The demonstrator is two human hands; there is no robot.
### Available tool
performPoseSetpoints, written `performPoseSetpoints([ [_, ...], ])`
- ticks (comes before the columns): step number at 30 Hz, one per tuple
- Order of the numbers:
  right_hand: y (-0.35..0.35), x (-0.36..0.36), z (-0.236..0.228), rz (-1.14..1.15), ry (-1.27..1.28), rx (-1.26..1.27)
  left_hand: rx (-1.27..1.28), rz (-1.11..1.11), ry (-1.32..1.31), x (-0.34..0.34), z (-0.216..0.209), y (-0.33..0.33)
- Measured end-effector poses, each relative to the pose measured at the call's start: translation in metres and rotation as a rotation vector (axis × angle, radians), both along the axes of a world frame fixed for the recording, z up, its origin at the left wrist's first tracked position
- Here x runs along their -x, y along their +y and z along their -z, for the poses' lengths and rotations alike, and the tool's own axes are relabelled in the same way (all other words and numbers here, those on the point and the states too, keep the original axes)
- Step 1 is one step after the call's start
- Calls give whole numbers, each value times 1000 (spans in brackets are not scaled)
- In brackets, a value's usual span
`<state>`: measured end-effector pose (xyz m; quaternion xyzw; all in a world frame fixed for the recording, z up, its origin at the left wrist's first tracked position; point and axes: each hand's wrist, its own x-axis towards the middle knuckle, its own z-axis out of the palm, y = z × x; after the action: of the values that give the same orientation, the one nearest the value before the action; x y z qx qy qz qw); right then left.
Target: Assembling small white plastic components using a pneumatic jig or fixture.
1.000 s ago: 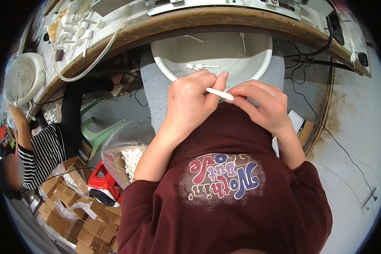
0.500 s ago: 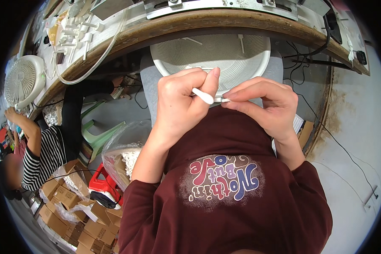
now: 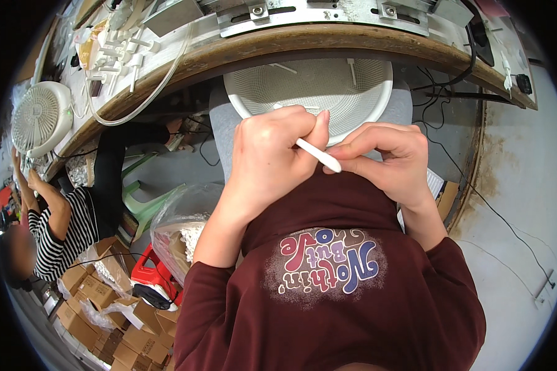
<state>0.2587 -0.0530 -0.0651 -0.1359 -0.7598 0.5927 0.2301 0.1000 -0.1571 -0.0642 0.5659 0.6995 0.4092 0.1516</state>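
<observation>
White rod [image 3: 319,155] in left grip [image 3: 275,151], right grip [image 3: 391,153] beside, perforated basket [image 3: 319,86].

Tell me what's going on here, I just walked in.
A person in a maroon top grips a slim, round-ended white stick in the left hand. The right hand has its fingertips bunched close by the stick's rounded end; whether they hold anything is hidden. Beyond the hands, a round, perforated white basket contains a few thin white pieces. Off to the left, another person in a black-and-white striped top sits near a round white fan.
</observation>
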Motion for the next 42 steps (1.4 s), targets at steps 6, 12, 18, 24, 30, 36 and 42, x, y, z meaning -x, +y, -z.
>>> performPoseSetpoints([
  [6, 0, 2, 2, 21, 97, 415, -21, -49, -24, -6, -9, 7],
  [12, 17, -2, 11, 200, -51, 465, 222, -51, -716, 3, 44, 18],
  [18, 44, -22, 27, 259, -120, 545, 567, -69, -641, 11, 144, 1],
  [24, 71, -8, -3, 257, -33, 653, 320, 217, -790, 16, 33, 28],
  [30, 101, 29, -53, 121, 60, 674, -26, 264, -536, 34, -52, 46],
  [36, 150, 74, -113, 320, 162, -5, -199, 25, -204, 45, -66, 63],
  [42, 224, 145, -145, 455, -114, -704, -152, -43, 308, 44, -40, 86],
])
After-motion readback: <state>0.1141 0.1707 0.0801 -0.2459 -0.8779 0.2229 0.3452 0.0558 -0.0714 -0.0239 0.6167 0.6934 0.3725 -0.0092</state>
